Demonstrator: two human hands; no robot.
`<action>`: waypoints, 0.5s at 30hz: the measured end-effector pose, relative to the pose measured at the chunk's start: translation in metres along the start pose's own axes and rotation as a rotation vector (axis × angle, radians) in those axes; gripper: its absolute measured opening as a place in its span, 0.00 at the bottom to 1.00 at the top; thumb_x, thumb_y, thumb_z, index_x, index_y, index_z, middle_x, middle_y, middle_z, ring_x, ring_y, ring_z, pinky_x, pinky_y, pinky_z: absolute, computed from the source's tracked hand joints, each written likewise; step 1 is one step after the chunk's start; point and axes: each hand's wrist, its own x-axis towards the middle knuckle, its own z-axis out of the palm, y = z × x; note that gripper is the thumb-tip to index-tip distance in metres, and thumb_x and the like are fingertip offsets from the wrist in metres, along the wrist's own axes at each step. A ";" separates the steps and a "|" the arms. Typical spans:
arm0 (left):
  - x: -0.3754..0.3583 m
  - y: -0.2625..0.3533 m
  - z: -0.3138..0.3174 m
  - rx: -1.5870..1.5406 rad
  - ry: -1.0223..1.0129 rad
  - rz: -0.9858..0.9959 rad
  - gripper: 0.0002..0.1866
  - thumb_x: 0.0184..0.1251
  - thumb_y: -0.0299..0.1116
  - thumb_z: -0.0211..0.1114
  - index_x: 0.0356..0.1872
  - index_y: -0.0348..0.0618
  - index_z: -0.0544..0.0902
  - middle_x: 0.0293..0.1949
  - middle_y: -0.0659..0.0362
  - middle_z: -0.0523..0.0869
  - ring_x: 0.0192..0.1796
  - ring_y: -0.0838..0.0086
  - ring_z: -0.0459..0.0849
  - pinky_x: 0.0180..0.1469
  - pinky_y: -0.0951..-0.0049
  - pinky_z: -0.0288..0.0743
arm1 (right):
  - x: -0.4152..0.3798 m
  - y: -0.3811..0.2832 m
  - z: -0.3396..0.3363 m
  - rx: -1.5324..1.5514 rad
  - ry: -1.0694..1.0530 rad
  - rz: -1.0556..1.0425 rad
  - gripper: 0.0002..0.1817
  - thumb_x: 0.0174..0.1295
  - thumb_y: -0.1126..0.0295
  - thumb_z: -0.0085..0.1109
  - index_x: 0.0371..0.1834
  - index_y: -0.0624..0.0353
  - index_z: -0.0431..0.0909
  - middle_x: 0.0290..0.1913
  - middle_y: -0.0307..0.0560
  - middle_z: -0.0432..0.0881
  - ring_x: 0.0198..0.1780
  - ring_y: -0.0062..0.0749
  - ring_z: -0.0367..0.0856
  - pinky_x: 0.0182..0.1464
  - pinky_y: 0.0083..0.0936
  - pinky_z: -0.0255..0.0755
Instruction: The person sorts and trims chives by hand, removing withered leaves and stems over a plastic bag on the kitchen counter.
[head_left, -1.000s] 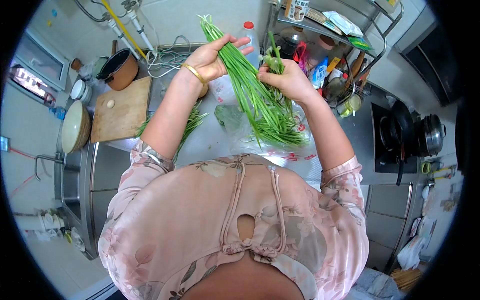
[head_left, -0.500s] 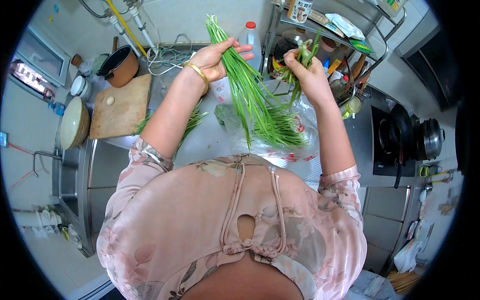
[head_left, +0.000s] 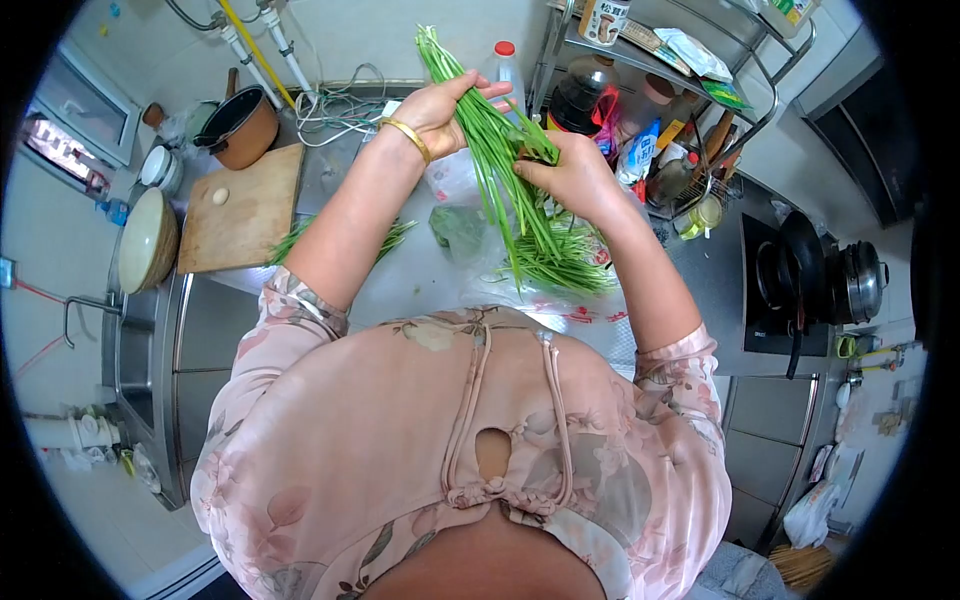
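My left hand (head_left: 440, 115) grips a long bunch of green chives (head_left: 490, 155) near the pale stem ends, which point up and away from me. Its thumb lies across the stems and some fingertips stick out behind them. Against the middle of the same bunch, my right hand (head_left: 570, 175) is closed on some of the chive leaves, thumb in front; what else it holds is hidden. Below, a pile of chives (head_left: 560, 260) lies on a clear plastic bag (head_left: 600, 300) with red print. More chives (head_left: 395, 238) lie partly behind my left forearm.
To the left are a cutting board (head_left: 240, 235) with a small round pale item (head_left: 220, 197), a brown pot (head_left: 245, 130) and a large bowl (head_left: 150, 245). A metal rack (head_left: 660, 60) with bottles stands at back right, beside a stove with a black pan (head_left: 800, 250).
My right hand has moved down and left from beside the rack to the bunch. The clump of greens it held up no longer shows there. My left hand has shifted slightly right.
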 end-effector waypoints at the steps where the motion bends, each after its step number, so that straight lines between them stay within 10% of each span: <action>1: 0.000 0.000 0.000 0.001 0.005 0.002 0.14 0.70 0.36 0.43 0.33 0.35 0.70 0.53 0.45 0.72 0.55 0.55 0.71 0.57 0.53 0.68 | 0.000 -0.001 0.000 0.025 -0.006 0.004 0.14 0.46 0.66 0.61 0.34 0.63 0.79 0.24 0.56 0.79 0.27 0.38 0.79 0.33 0.30 0.70; 15: -0.001 -0.002 0.002 0.007 -0.020 -0.022 0.13 0.69 0.36 0.44 0.36 0.35 0.71 0.49 0.46 0.75 0.51 0.57 0.75 0.55 0.58 0.71 | 0.009 0.015 -0.003 0.163 -0.059 0.127 0.10 0.50 0.70 0.56 0.32 0.65 0.77 0.27 0.37 0.78 0.31 0.18 0.71 0.36 0.17 0.66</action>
